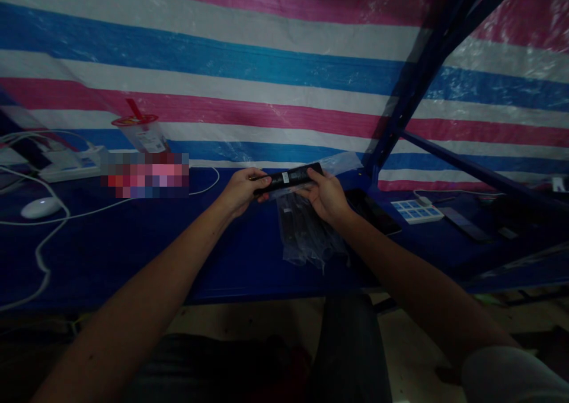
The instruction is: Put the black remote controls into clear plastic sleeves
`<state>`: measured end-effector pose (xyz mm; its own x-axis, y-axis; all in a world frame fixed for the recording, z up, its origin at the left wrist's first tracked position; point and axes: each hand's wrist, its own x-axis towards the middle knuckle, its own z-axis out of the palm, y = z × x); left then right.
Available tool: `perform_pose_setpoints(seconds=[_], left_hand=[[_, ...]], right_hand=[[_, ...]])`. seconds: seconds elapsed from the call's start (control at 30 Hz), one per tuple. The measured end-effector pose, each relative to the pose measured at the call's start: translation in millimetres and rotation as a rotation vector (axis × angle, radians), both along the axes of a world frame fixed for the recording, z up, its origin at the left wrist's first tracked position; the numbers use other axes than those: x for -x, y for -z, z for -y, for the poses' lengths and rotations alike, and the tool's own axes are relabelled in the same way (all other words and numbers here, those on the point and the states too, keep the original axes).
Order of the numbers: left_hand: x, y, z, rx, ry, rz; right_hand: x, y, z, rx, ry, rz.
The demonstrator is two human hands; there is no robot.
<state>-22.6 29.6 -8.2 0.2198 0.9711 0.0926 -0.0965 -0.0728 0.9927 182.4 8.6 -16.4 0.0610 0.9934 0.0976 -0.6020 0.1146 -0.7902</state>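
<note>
Clamps a black bar [297, 177] in left hand [243, 191] at nine o'clock and right hand [328, 195] at three, with plastic bags [306, 237] lying toward five o'clock.

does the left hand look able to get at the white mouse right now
Probably yes, but the left hand would likely need to let go of the black object first. The white mouse lies uncovered on the blue table; only a thin white cable runs between.
</note>
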Motion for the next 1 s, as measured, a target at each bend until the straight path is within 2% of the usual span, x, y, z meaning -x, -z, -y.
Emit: perform_pose_setpoints(seconds=[0.1,0.17,0.3,0.37,0.5,0.67,0.87,1.0], left_hand=[[-0.6,2.5,0.3,-0.083,-0.022,-0.092],[-0.1,4.4,0.1,-0.206,-0.059,-0.222],[7.1,7.6,-3.0,-0.645,-0.132,-0.601],[12.1,8.9,-5.3,-0.811,-0.116,-0.739],[17.3,10.9,-7.3,-0.905,-0.084,-0.817],[15.3,10.6,-4.1,-0.844,-0.12,-0.789],[17.5,11.5,-9.5,-0.438,-0.191,-0.527],[18.6,13.7,-15.6,-0.22,-0.162,-0.327]], right_hand=[[-1.2,0.0,-0.7,0.001,0.008,0.002],[-1.5,-0.4,-0.7,0.016,0.028,0.0],[-0.9,-1.9,-0.6,0.058,0.08,-0.006],[-0.6,-2.3,-1.0,0.072,0.092,-0.009],[-1.5,-2.0,-2.4,0.063,0.102,0.0],[-5.0,-1.8,-3.4,0.069,0.134,-0.016],[-8.3,-3.1,-4.3,0.064,0.156,-0.042],[-9.3,-3.2,-4.0,0.066,0.152,-0.039]])
